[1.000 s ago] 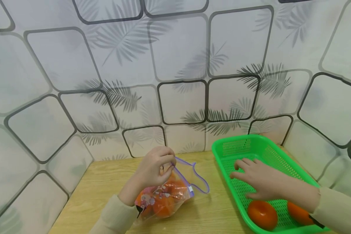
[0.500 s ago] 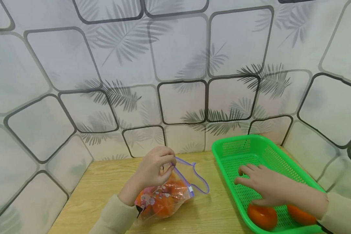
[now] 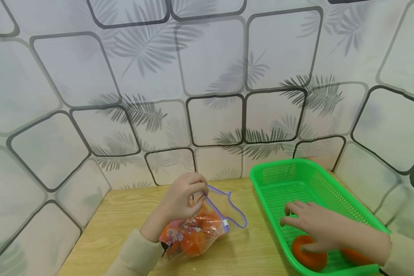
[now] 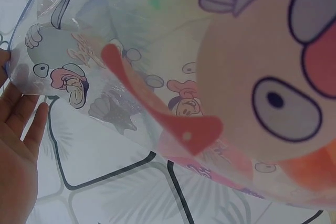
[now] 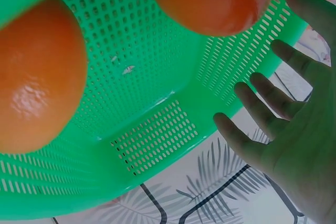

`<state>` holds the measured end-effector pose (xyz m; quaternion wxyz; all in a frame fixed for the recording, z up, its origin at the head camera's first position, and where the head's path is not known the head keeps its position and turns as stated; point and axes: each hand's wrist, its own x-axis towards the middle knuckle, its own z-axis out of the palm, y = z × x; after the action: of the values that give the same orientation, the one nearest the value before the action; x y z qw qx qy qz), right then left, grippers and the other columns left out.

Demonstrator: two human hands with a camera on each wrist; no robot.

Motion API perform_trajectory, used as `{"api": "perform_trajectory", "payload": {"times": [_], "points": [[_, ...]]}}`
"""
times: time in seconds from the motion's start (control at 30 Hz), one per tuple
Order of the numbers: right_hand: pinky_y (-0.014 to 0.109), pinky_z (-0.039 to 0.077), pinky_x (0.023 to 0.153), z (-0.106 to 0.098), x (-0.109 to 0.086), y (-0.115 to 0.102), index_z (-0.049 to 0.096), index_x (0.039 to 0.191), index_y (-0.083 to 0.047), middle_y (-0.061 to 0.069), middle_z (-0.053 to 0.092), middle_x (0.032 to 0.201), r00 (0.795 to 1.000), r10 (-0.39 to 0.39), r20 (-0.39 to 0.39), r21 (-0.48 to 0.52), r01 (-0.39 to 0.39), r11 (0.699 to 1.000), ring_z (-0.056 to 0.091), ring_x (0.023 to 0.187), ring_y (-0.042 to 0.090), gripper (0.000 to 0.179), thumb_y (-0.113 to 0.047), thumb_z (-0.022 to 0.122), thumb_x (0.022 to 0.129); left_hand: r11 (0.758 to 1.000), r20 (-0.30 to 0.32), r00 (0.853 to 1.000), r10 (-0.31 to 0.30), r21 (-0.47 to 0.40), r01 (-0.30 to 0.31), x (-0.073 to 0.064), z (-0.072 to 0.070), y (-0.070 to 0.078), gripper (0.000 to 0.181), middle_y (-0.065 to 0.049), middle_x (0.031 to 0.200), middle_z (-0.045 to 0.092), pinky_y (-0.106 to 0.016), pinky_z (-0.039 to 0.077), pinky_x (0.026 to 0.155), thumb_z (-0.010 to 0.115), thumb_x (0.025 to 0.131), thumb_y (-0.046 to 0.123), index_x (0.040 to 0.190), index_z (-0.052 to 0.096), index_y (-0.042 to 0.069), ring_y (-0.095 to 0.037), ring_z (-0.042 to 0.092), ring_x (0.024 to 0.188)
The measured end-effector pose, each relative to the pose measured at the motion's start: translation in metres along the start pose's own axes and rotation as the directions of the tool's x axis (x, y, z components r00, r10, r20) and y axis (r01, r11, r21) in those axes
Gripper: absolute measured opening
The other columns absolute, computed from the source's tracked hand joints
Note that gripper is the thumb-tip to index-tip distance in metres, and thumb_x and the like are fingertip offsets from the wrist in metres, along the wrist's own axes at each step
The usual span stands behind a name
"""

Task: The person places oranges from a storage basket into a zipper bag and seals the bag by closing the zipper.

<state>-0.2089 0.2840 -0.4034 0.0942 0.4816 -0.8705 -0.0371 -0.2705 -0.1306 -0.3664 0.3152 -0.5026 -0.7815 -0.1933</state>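
My left hand (image 3: 184, 195) pinches the upper edge of a clear zip bag (image 3: 215, 226) with a purple slider strip. Its mouth gapes toward the right. Several round orange-red fruits (image 3: 193, 243) show through the printed plastic. In the left wrist view, the bag's cartoon print (image 4: 71, 85) fills most of the picture. My right hand (image 3: 321, 226) hovers inside the green basket with fingers spread, its thumb overlapping a glossy orange-red fruit (image 3: 307, 258). A second fruit (image 3: 355, 257) lies partly hidden under the right wrist. In the right wrist view, the fingers (image 5: 257, 106) are apart and hold nothing.
The green perforated basket (image 3: 262, 199) stands at the right of the wooden table (image 3: 124, 218). Patterned wall covering (image 3: 214, 122) rises behind the table and along both sides. Bare tabletop lies between bag and basket.
My right hand has moved down and slightly right within the basket, its thumb coming over the nearer fruit. The left hand and the bag have stayed in place.
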Motion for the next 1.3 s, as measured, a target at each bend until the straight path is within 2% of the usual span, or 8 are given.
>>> {"api": "perform_trajectory", "payload": {"times": [0.1, 0.33, 0.5, 0.7, 1.03, 1.3], "points": [[0.038, 0.053, 0.072, 0.003, -0.004, -0.001, 0.062, 0.129, -0.031, -0.006, 0.053, 0.120, 1.000, 0.011, 0.026, 0.017, -0.012, 1.000, 0.056, 0.100, 0.016, 0.063, -0.049, 0.091, 0.076, 1.000, 0.002, 1.000, -0.005, 0.001, 0.005, 0.000, 0.000, 0.001, 0.009, 0.002, 0.095, 0.070, -0.040, 0.057, 0.088, 0.074, 0.083, 0.010, 0.084, 0.070, 0.018, -0.018, 0.066, 0.092], [0.035, 0.053, 0.072, 0.010, -0.012, -0.004, 0.064, 0.127, -0.033, -0.009, 0.053, 0.119, 0.998, 0.042, 0.051, 0.060, -0.045, 0.997, 0.055, 0.099, 0.010, 0.060, -0.052, 0.089, 0.077, 1.000, 0.000, 1.000, -0.005, -0.002, 0.005, -0.001, -0.001, 0.001, 0.009, 0.002, 0.095, 0.070, -0.039, 0.057, 0.087, 0.073, 0.083, 0.010, 0.084, 0.070, 0.018, -0.017, 0.066, 0.090], [0.032, 0.052, 0.069, 0.014, -0.015, -0.005, 0.065, 0.126, -0.029, -0.008, 0.054, 0.118, 0.999, 0.030, 0.026, 0.075, -0.032, 0.997, 0.052, 0.096, 0.006, 0.061, -0.051, 0.089, 0.075, 1.000, 0.003, 1.000, -0.011, -0.005, 0.011, -0.001, -0.001, 0.001, 0.009, 0.002, 0.095, 0.070, -0.039, 0.056, 0.087, 0.073, 0.083, 0.010, 0.084, 0.070, 0.018, -0.017, 0.065, 0.091], [0.024, 0.045, 0.064, 0.020, -0.016, -0.006, 0.066, 0.119, -0.030, -0.012, 0.051, 0.108, 1.000, 0.016, -0.008, 0.089, -0.015, 0.996, 0.044, 0.086, -0.002, 0.056, -0.044, 0.090, 0.070, 1.000, -0.001, 1.000, -0.006, -0.007, 0.006, -0.001, -0.001, 0.002, 0.009, 0.002, 0.094, 0.069, -0.039, 0.056, 0.087, 0.073, 0.082, 0.010, 0.084, 0.069, 0.017, -0.017, 0.065, 0.090], [0.017, 0.037, 0.058, 0.025, -0.019, -0.010, 0.066, 0.109, -0.030, -0.018, 0.052, 0.096, 0.999, 0.034, 0.037, 0.163, -0.040, 0.986, 0.042, 0.077, -0.008, 0.047, -0.042, 0.088, 0.070, 1.000, -0.008, 1.000, 0.001, 0.001, -0.001, 0.000, 0.000, 0.001, 0.008, 0.002, 0.094, 0.069, -0.038, 0.056, 0.085, 0.073, 0.082, 0.010, 0.084, 0.069, 0.018, -0.017, 0.064, 0.089], [0.017, 0.037, 0.056, 0.026, -0.024, -0.013, 0.064, 0.104, -0.031, -0.020, 0.049, 0.091, 0.990, 0.098, 0.102, 0.198, -0.117, 0.973, 0.041, 0.073, -0.008, 0.043, -0.043, 0.088, 0.071, 1.000, -0.005, 1.000, 0.007, 0.004, -0.007, -0.001, -0.001, 0.001, 0.009, 0.002, 0.094, 0.069, -0.038, 0.056, 0.087, 0.073, 0.082, 0.010, 0.084, 0.070, 0.018, -0.017, 0.065, 0.090]]}}
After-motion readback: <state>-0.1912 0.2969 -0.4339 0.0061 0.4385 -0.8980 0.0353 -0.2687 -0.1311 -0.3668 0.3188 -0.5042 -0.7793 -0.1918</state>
